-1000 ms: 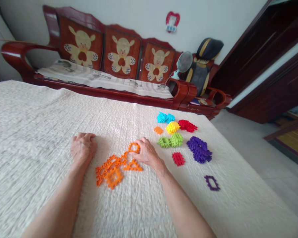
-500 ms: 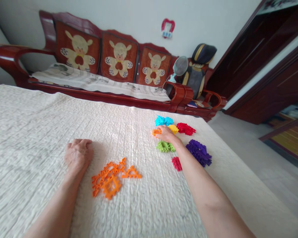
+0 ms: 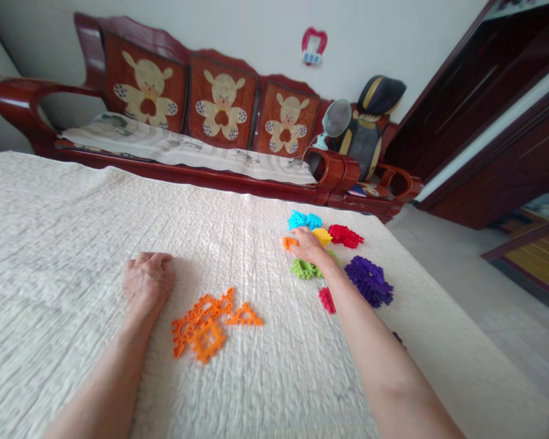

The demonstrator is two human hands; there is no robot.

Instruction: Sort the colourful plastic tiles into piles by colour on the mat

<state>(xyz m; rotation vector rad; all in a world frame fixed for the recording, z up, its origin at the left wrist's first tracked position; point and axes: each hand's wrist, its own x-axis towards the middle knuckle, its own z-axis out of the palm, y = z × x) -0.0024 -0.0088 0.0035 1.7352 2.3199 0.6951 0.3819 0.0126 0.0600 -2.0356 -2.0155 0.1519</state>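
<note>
My right hand (image 3: 307, 244) reaches far across the bed-like white surface, its fingers closed on an orange building piece (image 3: 290, 242). Close around it lie light blue pieces (image 3: 304, 220), yellow pieces (image 3: 322, 236) and lime green pieces (image 3: 305, 268), the green ones partly covered by my forearm. My left hand (image 3: 149, 277) rests curled on the cover with its fingers folded under; whether anything is inside is hidden. To its right sit several orange interlocking pieces, among them a square one (image 3: 207, 341) and a triangular one (image 3: 244, 315).
Red pieces (image 3: 345, 236) and a purple heap (image 3: 369, 281) lie right of my right arm, with a small red cluster (image 3: 327, 300) against the forearm. Beyond the quilted white cover (image 3: 96, 231) stand a wooden sofa (image 3: 183, 172) and a small fan (image 3: 337, 119).
The view has shifted slightly. The orange piece at my right fingers has turned a little, and my right hand stays in nearly the same place. My left hand has not moved.
</note>
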